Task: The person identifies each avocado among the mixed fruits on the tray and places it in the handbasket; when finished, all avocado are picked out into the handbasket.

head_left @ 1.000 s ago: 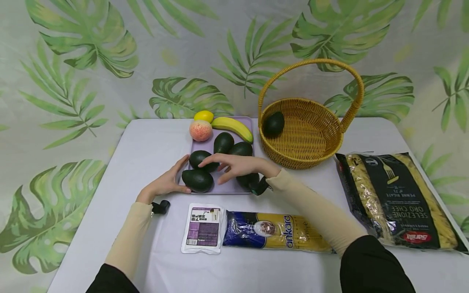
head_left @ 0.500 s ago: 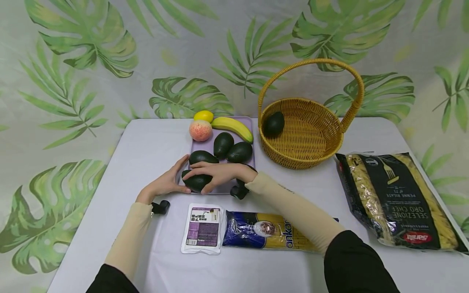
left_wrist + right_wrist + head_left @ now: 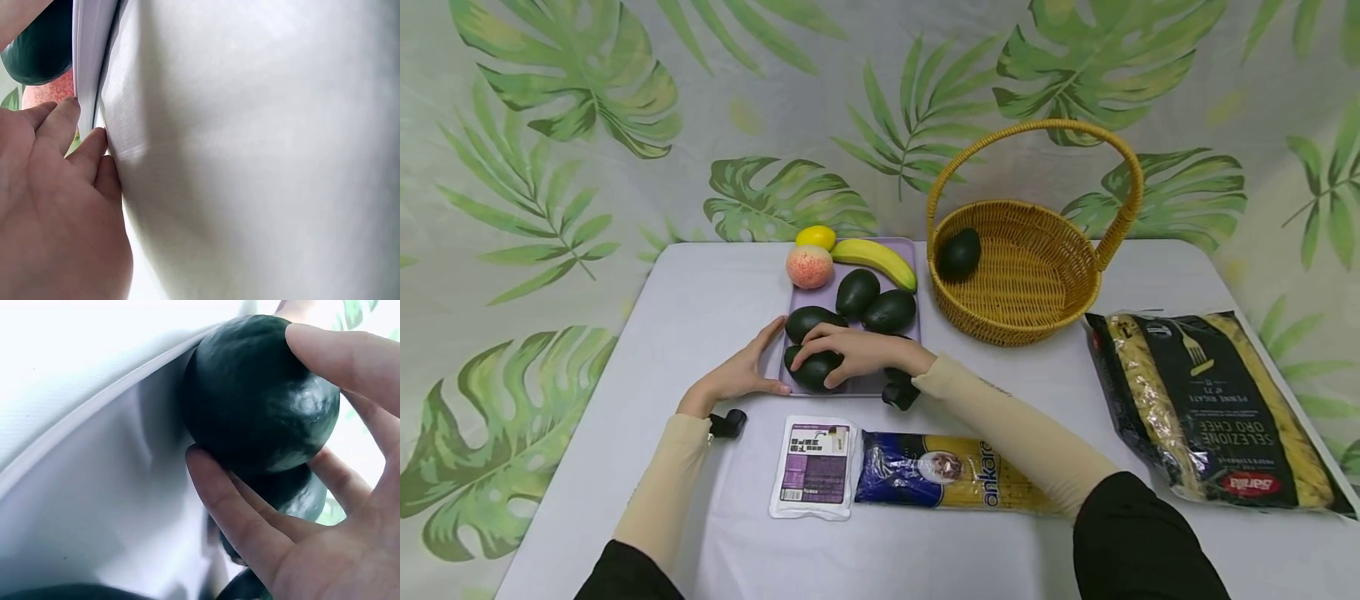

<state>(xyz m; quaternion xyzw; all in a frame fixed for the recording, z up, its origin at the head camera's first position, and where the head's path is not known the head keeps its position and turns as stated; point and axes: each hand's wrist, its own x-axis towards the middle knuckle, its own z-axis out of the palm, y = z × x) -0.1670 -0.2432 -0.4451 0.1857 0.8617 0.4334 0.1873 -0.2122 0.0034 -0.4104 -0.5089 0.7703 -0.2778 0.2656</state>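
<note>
My right hand point(image 3: 865, 350) grips a dark green avocado point(image 3: 815, 372) at the near left of a lilac tray point(image 3: 861, 386). In the right wrist view, thumb and fingers curve round the avocado point(image 3: 256, 394). At the tray's left edge my left hand point(image 3: 737, 372) rests with fingers and thumb spread, touching the rim; the left wrist view shows the fingertips against the tray's side point(image 3: 87, 69). Behind the gripped avocado lies another avocado point(image 3: 805, 319). Two more, a middle avocado point(image 3: 857, 293) and a right-hand avocado point(image 3: 890, 312), sit farther back. My right wrist partly hides one more.
A lemon point(image 3: 816, 237), a peach point(image 3: 809, 267) and a banana point(image 3: 876, 260) fill the tray's far end. The wicker basket point(image 3: 1022, 321) with a tall handle holds one avocado point(image 3: 960, 255). A white packet point(image 3: 815, 467), a spaghetti bag point(image 3: 898, 471) and a penne bag point(image 3: 1217, 408) lie nearby.
My right hand moved left over the near-left avocado and took hold of it. The avocado has shifted slightly right, away from my left hand, which has stayed in place.
</note>
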